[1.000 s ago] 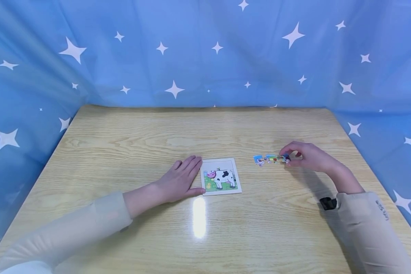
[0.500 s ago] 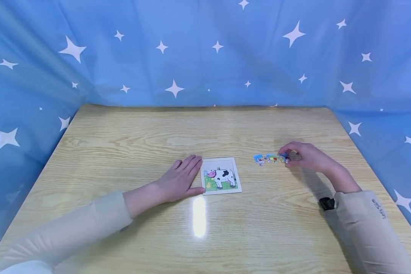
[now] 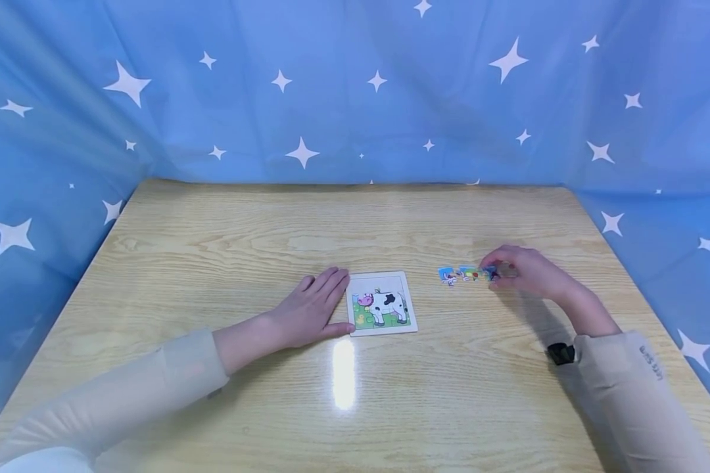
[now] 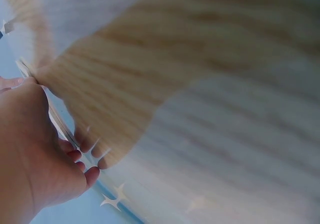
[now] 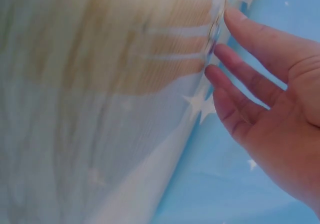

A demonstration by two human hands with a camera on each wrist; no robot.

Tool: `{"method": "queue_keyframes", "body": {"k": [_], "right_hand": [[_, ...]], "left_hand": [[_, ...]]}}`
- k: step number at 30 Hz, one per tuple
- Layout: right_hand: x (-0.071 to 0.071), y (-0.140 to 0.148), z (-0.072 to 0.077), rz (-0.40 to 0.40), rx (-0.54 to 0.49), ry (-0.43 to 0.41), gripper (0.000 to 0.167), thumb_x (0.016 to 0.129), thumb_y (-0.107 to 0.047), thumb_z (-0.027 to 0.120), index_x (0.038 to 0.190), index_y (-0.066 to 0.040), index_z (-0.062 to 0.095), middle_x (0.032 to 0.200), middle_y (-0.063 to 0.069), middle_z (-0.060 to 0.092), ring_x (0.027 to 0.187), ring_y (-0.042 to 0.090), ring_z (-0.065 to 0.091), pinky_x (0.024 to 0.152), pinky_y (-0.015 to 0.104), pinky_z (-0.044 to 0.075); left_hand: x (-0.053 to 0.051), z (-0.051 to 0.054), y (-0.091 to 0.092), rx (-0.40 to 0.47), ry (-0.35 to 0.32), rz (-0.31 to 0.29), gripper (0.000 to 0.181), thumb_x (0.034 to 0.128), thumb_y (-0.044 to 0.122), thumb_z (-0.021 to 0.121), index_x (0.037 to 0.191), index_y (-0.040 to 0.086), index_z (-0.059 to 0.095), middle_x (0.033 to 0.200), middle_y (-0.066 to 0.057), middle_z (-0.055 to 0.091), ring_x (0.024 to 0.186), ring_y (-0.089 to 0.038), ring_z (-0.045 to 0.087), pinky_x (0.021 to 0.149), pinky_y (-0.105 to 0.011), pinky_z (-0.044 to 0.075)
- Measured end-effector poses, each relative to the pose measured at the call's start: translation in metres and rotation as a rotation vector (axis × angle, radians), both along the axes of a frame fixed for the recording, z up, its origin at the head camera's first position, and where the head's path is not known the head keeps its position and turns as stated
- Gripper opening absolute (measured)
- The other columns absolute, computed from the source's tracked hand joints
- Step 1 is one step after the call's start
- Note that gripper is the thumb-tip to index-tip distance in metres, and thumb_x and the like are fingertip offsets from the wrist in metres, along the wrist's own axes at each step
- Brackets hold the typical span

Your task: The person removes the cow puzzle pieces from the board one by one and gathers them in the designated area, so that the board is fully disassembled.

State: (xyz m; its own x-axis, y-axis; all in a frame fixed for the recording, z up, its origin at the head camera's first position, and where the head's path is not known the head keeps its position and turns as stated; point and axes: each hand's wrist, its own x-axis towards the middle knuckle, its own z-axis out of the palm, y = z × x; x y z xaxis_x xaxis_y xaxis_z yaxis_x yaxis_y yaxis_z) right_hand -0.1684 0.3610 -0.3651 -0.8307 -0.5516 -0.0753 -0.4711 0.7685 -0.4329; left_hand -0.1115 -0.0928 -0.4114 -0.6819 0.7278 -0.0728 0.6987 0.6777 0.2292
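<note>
A square puzzle board (image 3: 381, 276) with a cow picture lies flat on the table. Against its left edge rests my left hand (image 3: 307, 312), palm down, fingers extended and thumb at the lower left corner; the left wrist view shows this hand (image 4: 45, 154) low at the board's thin edge. To the right of the board, small colourful puzzle pieces (image 3: 469, 272) lie in a short row. At the row's right end my right hand (image 3: 535, 270) pinches a dark blue piece (image 3: 490, 272) between thumb and fingers. In the right wrist view the hand (image 5: 280, 83) partly hides the pieces.
The wooden table (image 3: 242, 223) reaches back to a blue curtain (image 3: 343, 85) with white stars. A bright light reflection lies on the tabletop below the board. A black object (image 3: 561, 353) shows at the right sleeve's cuff.
My right hand has shifted slightly left, with the pinched piece closer to the other pieces. The left hand and the board have stayed in place.
</note>
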Motion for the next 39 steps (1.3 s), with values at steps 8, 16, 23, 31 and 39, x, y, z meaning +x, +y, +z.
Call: {"method": "queue_keyframes", "body": {"k": [8,16,23,31,39], "right_hand": [[0.007,-0.014,-0.002,0.069,-0.045,0.071,0.030,0.093,0.000,0.086,0.122,0.002,0.076,0.121,0.017,0.073,0.103,0.035,0.070,0.081,0.047,0.056],[0.014,-0.034,0.005,0.084,-0.036,0.074,0.027,0.097,-0.002,0.084,0.122,-0.001,0.075,0.122,0.017,0.073,0.095,0.029,0.066,0.079,0.045,0.054],[0.019,-0.052,0.008,0.107,-0.089,0.042,0.026,0.096,-0.002,0.084,0.121,-0.001,0.076,0.118,0.012,0.074,0.097,0.029,0.068,0.082,0.044,0.058],[0.021,-0.065,0.008,0.141,-0.099,0.042,0.026,0.096,-0.001,0.084,0.120,0.001,0.076,0.112,0.009,0.074,0.095,0.028,0.069,0.082,0.044,0.060],[0.020,-0.082,0.010,0.184,-0.099,0.032,0.024,0.098,-0.003,0.082,0.121,0.001,0.075,0.109,0.006,0.073,0.094,0.027,0.071,0.082,0.043,0.061]], "left_hand": [[0.001,0.004,0.001,-0.012,-0.021,0.006,0.094,0.1125,0.056,0.055,0.169,-0.012,0.025,0.178,-0.029,0.024,0.166,-0.046,0.023,0.125,-0.064,0.033],[0.001,0.003,0.000,0.000,-0.018,0.006,0.093,0.1122,0.055,0.056,0.168,-0.013,0.027,0.178,-0.029,0.026,0.165,-0.046,0.024,0.125,-0.064,0.033],[0.001,0.003,0.001,-0.008,-0.003,0.006,0.093,0.1120,0.056,0.056,0.168,-0.013,0.028,0.177,-0.029,0.027,0.165,-0.046,0.025,0.124,-0.063,0.034],[0.002,0.002,0.001,0.000,-0.004,0.007,0.093,0.1119,0.055,0.057,0.168,-0.013,0.028,0.177,-0.029,0.027,0.164,-0.046,0.025,0.124,-0.063,0.034],[0.001,0.001,0.001,0.006,0.006,0.006,0.093,0.1114,0.055,0.058,0.168,-0.013,0.029,0.177,-0.029,0.028,0.164,-0.046,0.026,0.123,-0.063,0.035]]}}
